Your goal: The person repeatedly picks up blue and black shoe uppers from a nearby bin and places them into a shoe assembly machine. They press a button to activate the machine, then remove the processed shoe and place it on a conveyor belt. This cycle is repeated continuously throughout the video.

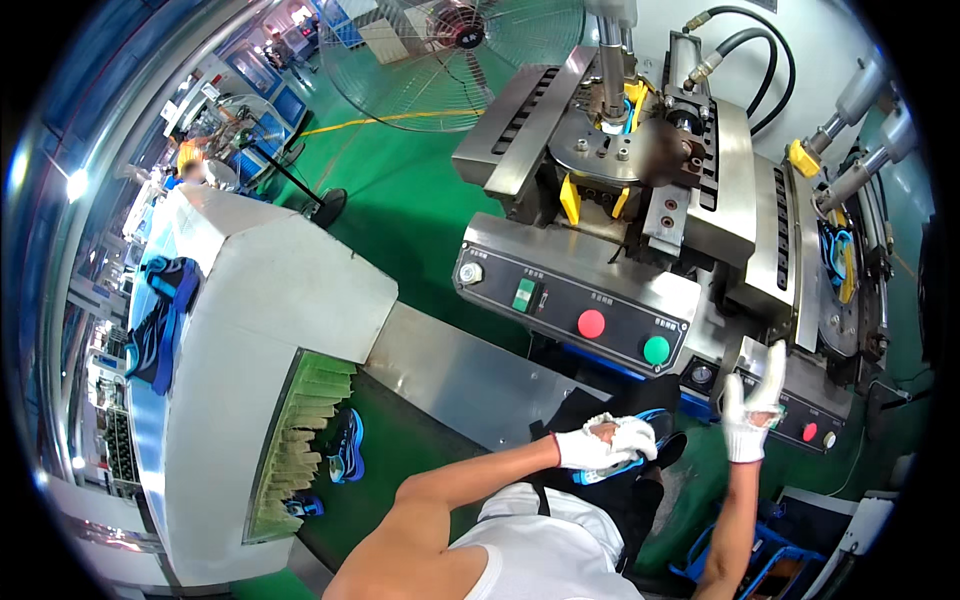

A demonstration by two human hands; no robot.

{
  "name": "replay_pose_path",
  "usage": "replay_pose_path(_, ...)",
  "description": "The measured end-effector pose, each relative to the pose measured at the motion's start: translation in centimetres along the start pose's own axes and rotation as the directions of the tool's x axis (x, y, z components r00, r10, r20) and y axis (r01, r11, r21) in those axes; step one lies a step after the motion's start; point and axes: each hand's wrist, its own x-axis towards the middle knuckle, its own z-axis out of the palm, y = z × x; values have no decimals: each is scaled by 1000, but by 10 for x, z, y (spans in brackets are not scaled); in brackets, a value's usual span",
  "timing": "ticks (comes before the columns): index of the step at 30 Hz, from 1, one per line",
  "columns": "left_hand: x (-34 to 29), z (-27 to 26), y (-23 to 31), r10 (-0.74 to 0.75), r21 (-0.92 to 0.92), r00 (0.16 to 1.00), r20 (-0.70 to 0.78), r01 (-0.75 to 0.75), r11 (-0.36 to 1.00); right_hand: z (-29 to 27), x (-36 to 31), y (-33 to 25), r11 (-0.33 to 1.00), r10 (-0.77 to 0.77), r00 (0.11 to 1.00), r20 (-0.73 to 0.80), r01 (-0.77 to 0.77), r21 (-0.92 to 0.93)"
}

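My left hand (607, 443), in a white glove, is closed around a blue and black shoe (656, 421) in front of my body. The glove hides most of the shoe's middle. My right hand (754, 405), also gloved in white, is raised with thumb and fingers stretched out and nothing in it. It is in front of the right machine's control panel (807, 412). Ahead stands a steel press (727, 225) with yellow tabs. Below it, a control panel (577, 312) carries a red button (591, 323) and a green button (656, 350).
On the left, a pale machine housing (290, 260) has a green strip curtain (295, 440), with a blue-black shoe (346, 447) beside it. More shoes (160, 325) lie on its far side. A large fan (455, 60) stands behind. Blue crates (760, 550) sit low at the right.
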Motion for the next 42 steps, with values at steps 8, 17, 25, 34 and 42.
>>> replay_pose_path(8, 7, 2, 33, 57, 93, 998, 3, -57, 994, 21, -43, 26, 888, 107, 973, 204, -1, -460)
replay_pose_path(17, 2, 35, 35, -47, 123, 979, -200, 72, 990, -41, -185, -97, 733, 465, 805, 368, -583, 350)
replay_pose_path(25, 74, 84, 112, 332, 40, 928, -169, -330, 943, -39, -240, -164, 760, 646, 761, -53, -635, 141)
replay_pose_path(34, 140, 153, 267, 840, -270, 532, 106, -798, 539, -118, -336, -114, 649, 635, 296, -714, -705, 286)
replay_pose_path(42, 84, 152, 168, 454, 39, 785, 422, -516, 856, -340, -363, -34, 909, 299, -191, -935, -240, 340)
